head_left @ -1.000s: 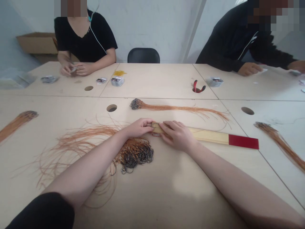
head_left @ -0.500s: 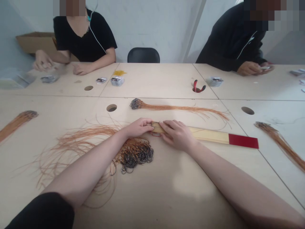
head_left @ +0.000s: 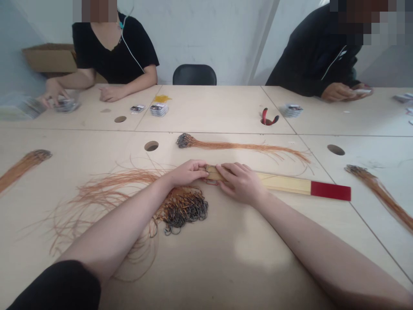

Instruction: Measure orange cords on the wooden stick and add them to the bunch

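A long, flat yellow strip (head_left: 285, 183) with a dark red far end lies slantwise on the table. At its left end my left hand (head_left: 190, 173) is closed, thumb and fingers pinched; whatever small piece sits there is mostly hidden. My right hand (head_left: 240, 183) lies across the strip just beside it, fingers over the top and thumb at the near edge. A small reddish loop (head_left: 212, 182) shows below the strip between the hands. Under and beside my left forearm spreads a pile of dark fishing hooks (head_left: 187, 211) with orange lines (head_left: 119, 183).
Beyond the strip lies a tied-looking bundle of hooks with orange lines (head_left: 226, 145). Other bundles lie at the left (head_left: 27, 165) and right (head_left: 377, 185). Red-handled pliers (head_left: 265, 117) stand in a table hole. Across the table, two people handle small packs.
My hands and the strip stay almost still; the strip's red end has shifted very slightly right. The person at the far left has lowered a hand onto a clear pack.
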A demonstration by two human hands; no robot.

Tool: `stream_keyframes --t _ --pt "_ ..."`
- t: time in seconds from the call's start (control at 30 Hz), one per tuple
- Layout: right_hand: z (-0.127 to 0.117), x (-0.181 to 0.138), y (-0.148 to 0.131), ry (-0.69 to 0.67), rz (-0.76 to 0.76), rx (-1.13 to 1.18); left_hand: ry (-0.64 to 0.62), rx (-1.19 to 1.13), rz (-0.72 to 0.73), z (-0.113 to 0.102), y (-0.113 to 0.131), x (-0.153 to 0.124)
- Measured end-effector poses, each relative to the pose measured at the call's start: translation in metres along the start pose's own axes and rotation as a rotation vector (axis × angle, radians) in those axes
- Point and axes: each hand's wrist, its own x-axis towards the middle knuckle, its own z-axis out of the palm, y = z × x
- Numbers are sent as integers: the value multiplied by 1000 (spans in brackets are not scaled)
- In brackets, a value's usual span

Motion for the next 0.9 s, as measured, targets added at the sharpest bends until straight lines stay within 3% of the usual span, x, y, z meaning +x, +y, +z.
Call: stream_keyframes --t 0.9 --pt "-3 5 -8 -10 -36 -51 -5 -40 35 -3 1 -7"
